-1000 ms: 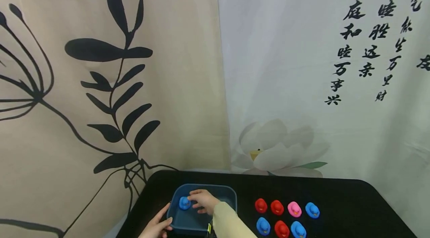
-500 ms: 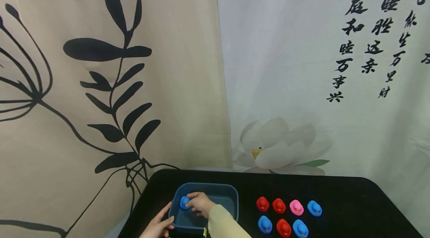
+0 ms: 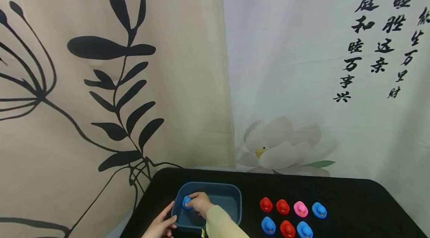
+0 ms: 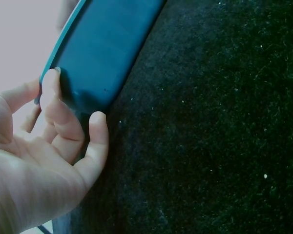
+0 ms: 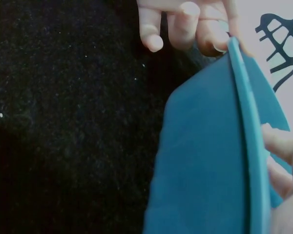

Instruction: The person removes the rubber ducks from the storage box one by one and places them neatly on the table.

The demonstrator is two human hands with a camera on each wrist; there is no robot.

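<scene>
A blue rubber duck sits in the left part of a dark blue plastic bin. My right hand reaches over the bin and pinches that duck between thumb and fingers, partly covering it. At the bin's left near corner, my left hand holds the rim. The left wrist view shows the left thumb and index finger at the rim of the bin, the other fingers bent beside it. In the right wrist view the bin's wall hides the duck and part of the right hand.
Right of the bin, on the black table, rubber ducks stand in two rows: several red and blue ones, such as a red duck and a blue duck, and a pink duck. A printed curtain hangs behind.
My right hand has moved slightly left and down, and its fingers have closed on the blue duck. The left hand stays at the bin's rim. The head view has shifted a little.
</scene>
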